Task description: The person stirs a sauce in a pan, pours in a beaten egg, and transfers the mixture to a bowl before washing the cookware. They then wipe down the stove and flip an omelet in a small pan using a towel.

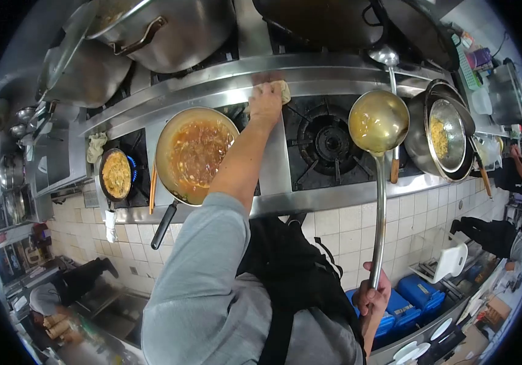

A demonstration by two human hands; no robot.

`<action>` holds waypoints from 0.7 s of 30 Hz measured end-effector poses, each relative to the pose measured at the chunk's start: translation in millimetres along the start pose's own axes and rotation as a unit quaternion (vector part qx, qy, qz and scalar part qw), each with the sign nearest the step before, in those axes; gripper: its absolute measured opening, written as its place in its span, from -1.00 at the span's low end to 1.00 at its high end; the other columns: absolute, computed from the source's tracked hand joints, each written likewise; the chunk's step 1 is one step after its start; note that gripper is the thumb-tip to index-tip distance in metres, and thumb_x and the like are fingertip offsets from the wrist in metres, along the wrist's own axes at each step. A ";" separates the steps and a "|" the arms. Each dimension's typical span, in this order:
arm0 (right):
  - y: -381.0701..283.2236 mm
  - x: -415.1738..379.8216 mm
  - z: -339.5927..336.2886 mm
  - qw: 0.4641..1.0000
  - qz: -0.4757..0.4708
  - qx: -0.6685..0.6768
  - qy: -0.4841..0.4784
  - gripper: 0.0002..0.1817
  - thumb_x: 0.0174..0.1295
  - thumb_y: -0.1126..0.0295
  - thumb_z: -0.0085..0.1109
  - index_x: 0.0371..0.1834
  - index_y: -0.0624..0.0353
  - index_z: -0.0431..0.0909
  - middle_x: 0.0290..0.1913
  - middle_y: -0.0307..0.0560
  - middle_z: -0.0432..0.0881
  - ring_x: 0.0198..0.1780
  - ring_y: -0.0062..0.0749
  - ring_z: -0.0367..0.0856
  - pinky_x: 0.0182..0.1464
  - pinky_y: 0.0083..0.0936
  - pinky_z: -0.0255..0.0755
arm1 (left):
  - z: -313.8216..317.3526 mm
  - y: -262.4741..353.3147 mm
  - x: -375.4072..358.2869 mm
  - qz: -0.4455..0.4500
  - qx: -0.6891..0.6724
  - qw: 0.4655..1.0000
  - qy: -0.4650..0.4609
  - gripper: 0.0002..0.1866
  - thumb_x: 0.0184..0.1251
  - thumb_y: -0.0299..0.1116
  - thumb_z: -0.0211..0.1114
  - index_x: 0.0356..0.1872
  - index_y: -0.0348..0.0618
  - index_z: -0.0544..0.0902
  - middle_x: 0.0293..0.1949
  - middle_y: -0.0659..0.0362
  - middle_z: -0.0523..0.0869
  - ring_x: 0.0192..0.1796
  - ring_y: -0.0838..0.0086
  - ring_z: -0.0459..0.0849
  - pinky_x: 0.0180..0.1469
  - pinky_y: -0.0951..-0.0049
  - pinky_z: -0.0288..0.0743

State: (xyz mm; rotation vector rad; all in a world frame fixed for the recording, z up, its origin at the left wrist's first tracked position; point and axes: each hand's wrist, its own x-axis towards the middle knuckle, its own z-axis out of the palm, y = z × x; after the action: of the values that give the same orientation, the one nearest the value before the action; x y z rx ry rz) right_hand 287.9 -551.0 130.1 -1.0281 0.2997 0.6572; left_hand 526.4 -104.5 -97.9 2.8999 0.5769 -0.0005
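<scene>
cloth [283,90], upper centre of the frame, pressed on the steel stove ledge [212,82].
left to right: small pan [116,174] over a lit blue flame; frying pan [192,154] of orange sauce; left hand [266,100], fingers clenched on the cloth; bare burner [328,143]; ladle [378,121] of liquid, its long handle clasped by the right hand [370,295] at lower right. risk: the full ladle, held far down its handle, may tip and spill.
</scene>
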 end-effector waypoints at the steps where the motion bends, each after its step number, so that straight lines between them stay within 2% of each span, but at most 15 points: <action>1: 0.6 1.9 -0.4 1.000 0.000 0.006 -0.004 -0.23 0.13 0.36 0.41 0.34 0.56 0.29 -0.76 -0.15 0.40 -0.88 -0.55 0.25 -0.82 -0.58 0.04 | 4.0 -0.1 -0.8 0.001 0.006 1.000 -0.017 -0.56 0.44 -0.32 0.09 0.31 -0.14 0.45 0.27 -0.05 0.49 0.32 -0.07 0.45 0.23 -0.10 0.49; 3: -0.8 5.8 0.3 1.000 0.000 0.012 -0.011 -0.23 0.13 0.36 0.41 0.35 0.56 0.28 -0.77 -0.15 0.40 -0.88 -0.55 0.25 -0.82 -0.58 0.04 | 28.5 -2.7 -6.6 0.017 0.049 0.999 -0.017 -0.59 0.44 -0.34 0.10 0.28 -0.16 0.44 0.24 -0.08 0.49 0.28 -0.12 0.48 0.18 -0.02 0.56; 8: -10.2 16.0 -8.4 0.999 -0.006 0.008 -0.046 -0.23 0.16 0.32 0.41 0.34 0.55 0.29 -0.77 -0.19 0.38 -0.88 -0.58 0.22 -0.82 -0.60 0.02 | 19.4 25.8 -80.9 -0.030 0.009 0.999 0.013 -0.62 0.41 -0.39 0.16 0.21 -0.22 0.46 0.25 -0.16 0.45 0.28 -0.22 0.47 0.23 -0.06 0.54; 12: -14.3 18.0 -27.6 0.997 -0.007 -0.016 -0.079 -0.23 0.16 0.28 0.41 0.34 0.54 0.30 -0.77 -0.19 0.39 -0.88 -0.59 0.24 -0.81 -0.61 0.02 | 12.7 42.4 -137.5 -0.032 -0.009 0.999 -0.029 -0.56 0.39 -0.40 0.18 0.28 -0.22 0.43 0.23 -0.19 0.45 0.32 -0.26 0.44 0.23 -0.04 0.57; 18: -20.6 16.0 -38.7 0.997 0.007 -0.009 -0.070 -0.24 0.16 0.31 0.39 0.35 0.54 0.30 -0.75 -0.19 0.40 -0.87 -0.59 0.24 -0.79 -0.63 0.05 | 3.1 64.3 -246.8 0.043 -0.053 0.994 -0.081 -0.47 0.34 -0.46 0.20 0.35 -0.18 0.41 0.18 -0.16 0.46 0.28 -0.24 0.48 0.18 0.05 0.62; 20: -22.1 11.2 -44.3 0.997 0.008 -0.006 -0.082 -0.24 0.16 0.33 0.38 0.35 0.54 0.29 -0.75 -0.18 0.40 -0.87 -0.59 0.24 -0.79 -0.64 0.06 | 11.5 68.4 -274.5 0.110 -0.057 0.992 -0.021 -0.45 0.27 -0.48 0.22 0.33 -0.16 0.44 0.17 -0.14 0.47 0.26 -0.19 0.49 0.16 0.04 0.63; 21: -23.4 8.0 -47.9 0.997 0.007 -0.007 -0.078 -0.24 0.16 0.34 0.37 0.35 0.55 0.29 -0.75 -0.18 0.39 -0.87 -0.59 0.24 -0.79 -0.63 0.06 | 13.4 70.3 -280.6 0.121 -0.066 0.990 -0.024 -0.45 0.24 -0.48 0.23 0.31 -0.13 0.46 0.17 -0.12 0.47 0.25 -0.12 0.51 0.15 0.00 0.62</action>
State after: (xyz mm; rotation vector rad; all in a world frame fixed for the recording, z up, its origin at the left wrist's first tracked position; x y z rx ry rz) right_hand 312.2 -597.7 118.2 -0.9821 0.1659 0.7497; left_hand 294.2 -277.3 -88.3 2.8115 0.2054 0.0022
